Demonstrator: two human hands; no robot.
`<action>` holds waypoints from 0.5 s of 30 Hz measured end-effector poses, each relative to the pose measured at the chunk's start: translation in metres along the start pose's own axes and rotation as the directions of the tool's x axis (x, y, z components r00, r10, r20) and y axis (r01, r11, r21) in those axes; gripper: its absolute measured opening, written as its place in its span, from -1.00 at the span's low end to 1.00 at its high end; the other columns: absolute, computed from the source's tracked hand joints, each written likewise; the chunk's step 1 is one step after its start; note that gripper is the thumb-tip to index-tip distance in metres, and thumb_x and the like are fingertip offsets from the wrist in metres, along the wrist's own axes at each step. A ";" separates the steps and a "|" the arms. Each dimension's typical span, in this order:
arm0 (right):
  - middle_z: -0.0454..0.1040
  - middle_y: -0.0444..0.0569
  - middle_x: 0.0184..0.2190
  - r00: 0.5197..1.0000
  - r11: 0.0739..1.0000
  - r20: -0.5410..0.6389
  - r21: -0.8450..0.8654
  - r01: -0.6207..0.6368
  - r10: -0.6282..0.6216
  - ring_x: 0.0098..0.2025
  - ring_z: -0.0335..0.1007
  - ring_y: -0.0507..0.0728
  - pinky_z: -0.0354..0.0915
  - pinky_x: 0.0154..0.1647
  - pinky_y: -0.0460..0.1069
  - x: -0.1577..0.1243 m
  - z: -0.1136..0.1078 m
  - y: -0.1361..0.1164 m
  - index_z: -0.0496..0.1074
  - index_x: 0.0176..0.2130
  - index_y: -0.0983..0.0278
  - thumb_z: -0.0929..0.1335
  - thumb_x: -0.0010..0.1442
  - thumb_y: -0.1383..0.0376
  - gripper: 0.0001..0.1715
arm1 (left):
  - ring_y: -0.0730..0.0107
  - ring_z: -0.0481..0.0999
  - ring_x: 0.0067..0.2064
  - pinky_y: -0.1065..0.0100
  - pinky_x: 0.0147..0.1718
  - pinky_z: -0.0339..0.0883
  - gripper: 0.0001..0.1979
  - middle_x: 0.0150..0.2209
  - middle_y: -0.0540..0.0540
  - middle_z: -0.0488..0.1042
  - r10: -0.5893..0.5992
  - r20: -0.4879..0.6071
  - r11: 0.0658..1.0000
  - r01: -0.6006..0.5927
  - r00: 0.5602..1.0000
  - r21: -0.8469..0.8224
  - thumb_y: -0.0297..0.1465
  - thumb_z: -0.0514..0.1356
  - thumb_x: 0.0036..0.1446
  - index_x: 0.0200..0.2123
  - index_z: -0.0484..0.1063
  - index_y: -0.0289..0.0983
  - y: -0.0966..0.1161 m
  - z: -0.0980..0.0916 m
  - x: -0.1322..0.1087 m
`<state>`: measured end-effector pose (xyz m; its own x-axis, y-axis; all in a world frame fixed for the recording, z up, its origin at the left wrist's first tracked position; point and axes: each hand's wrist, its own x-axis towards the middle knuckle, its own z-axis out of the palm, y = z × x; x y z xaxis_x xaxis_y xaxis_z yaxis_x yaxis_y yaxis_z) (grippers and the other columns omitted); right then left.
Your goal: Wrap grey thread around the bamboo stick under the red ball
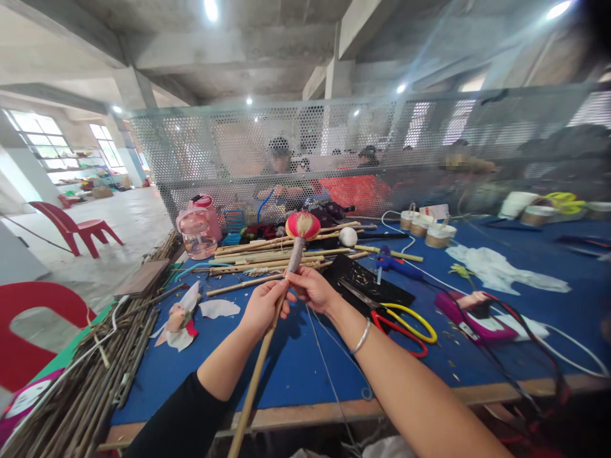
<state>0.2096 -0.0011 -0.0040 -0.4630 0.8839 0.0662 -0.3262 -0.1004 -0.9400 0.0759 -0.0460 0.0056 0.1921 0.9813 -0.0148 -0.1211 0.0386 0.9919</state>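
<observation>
Both my hands hold a long wooden stick (pixel 252 388) that rises from the lower middle of the view to a round red-and-cream ball head (pixel 302 225). A grey wrapping (pixel 294 256) covers the stick just below the ball. My left hand (pixel 261 306) is wrapped round the stick. My right hand (pixel 311 287), with a silver bangle on its wrist, pinches the stick just above the left hand. The hands are over a blue table (pixel 296 369).
Several bamboo sticks (pixel 267 254) lie across the table's far side, and more (pixel 90 381) are heaped at its left edge. Red-and-yellow scissors (pixel 405 324), a black tray (pixel 367 283), a blue glue gun (pixel 394 264), tape rolls (pixel 429 230) and a pink jug (pixel 198 229) stand around. People sit behind a mesh screen (pixel 363 152).
</observation>
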 end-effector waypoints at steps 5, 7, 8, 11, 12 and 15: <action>0.13 -0.30 -0.77 0.996 0.996 -0.083 -0.090 0.014 -0.021 -0.76 -0.18 -0.14 -0.32 -0.74 -0.12 0.004 0.001 0.006 0.29 -0.46 0.34 0.45 -0.11 0.12 -0.61 | 0.59 0.27 -0.72 0.53 -0.78 0.14 -0.62 -0.59 0.07 0.38 0.060 -0.144 0.994 -0.046 0.988 0.103 -0.16 0.23 -0.07 -0.28 0.29 -0.30 -0.011 0.002 0.002; 0.15 -0.29 -0.76 0.996 0.994 -0.082 -0.110 0.014 -0.023 -0.76 -0.17 -0.15 -0.31 -0.74 -0.12 0.005 0.001 0.006 0.30 -0.45 0.35 0.46 -0.13 0.11 -0.59 | 0.58 0.27 -0.73 0.54 -0.80 0.12 -0.55 -0.62 0.14 0.33 0.117 -0.198 0.984 -0.086 0.973 0.159 -0.23 0.29 -0.13 -0.18 0.24 -0.28 -0.013 0.003 0.002; 0.15 -0.29 -0.76 0.997 0.993 -0.076 -0.118 0.017 -0.026 -0.76 -0.18 -0.15 -0.32 -0.74 -0.12 0.005 0.001 0.006 0.31 -0.44 0.35 0.46 -0.13 0.10 -0.59 | 0.58 0.27 -0.73 0.54 -0.80 0.12 -0.53 -0.63 0.16 0.31 0.133 -0.213 0.981 -0.097 0.968 0.169 -0.25 0.30 -0.13 -0.16 0.23 -0.28 -0.013 0.003 0.002; 0.07 -0.33 -0.78 0.999 0.993 -0.037 -0.113 0.026 -0.030 -0.76 -0.23 -0.14 -0.33 -0.74 -0.12 0.004 -0.002 0.004 0.32 -0.41 0.34 0.45 -0.10 0.09 -0.59 | 0.57 0.29 -0.71 0.56 -0.79 0.12 -0.55 -0.64 0.14 0.33 0.140 -0.205 0.982 -0.109 0.969 0.157 -0.24 0.28 -0.10 -0.17 0.26 -0.30 -0.012 0.002 0.003; 0.05 -0.34 -0.78 0.999 0.994 -0.023 -0.104 0.029 -0.032 -0.76 -0.24 -0.14 -0.33 -0.74 -0.12 0.004 -0.003 0.003 0.33 -0.38 0.34 0.44 -0.09 0.10 -0.60 | 0.57 0.30 -0.70 0.56 -0.79 0.12 -0.56 -0.62 0.11 0.36 0.136 -0.198 0.984 -0.109 0.971 0.144 -0.22 0.27 -0.09 -0.18 0.27 -0.31 -0.011 0.002 0.003; 0.04 -0.34 -0.77 0.999 0.995 -0.003 -0.089 0.036 -0.037 -0.75 -0.25 -0.14 -0.33 -0.74 -0.13 0.004 -0.005 0.001 0.36 -0.32 0.34 0.43 -0.06 0.11 -0.61 | 0.59 0.33 -0.69 0.57 -0.78 0.11 -0.54 -0.54 0.03 0.44 0.137 -0.204 0.988 -0.120 0.969 0.093 -0.18 0.27 -0.10 -0.19 0.27 -0.32 -0.011 0.002 0.003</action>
<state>0.2116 0.0043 -0.0066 -0.4482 0.8883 0.0997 -0.2680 -0.0271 -0.9630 0.0797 -0.0438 -0.0048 -0.0289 0.9950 0.0956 -0.0525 -0.0970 0.9939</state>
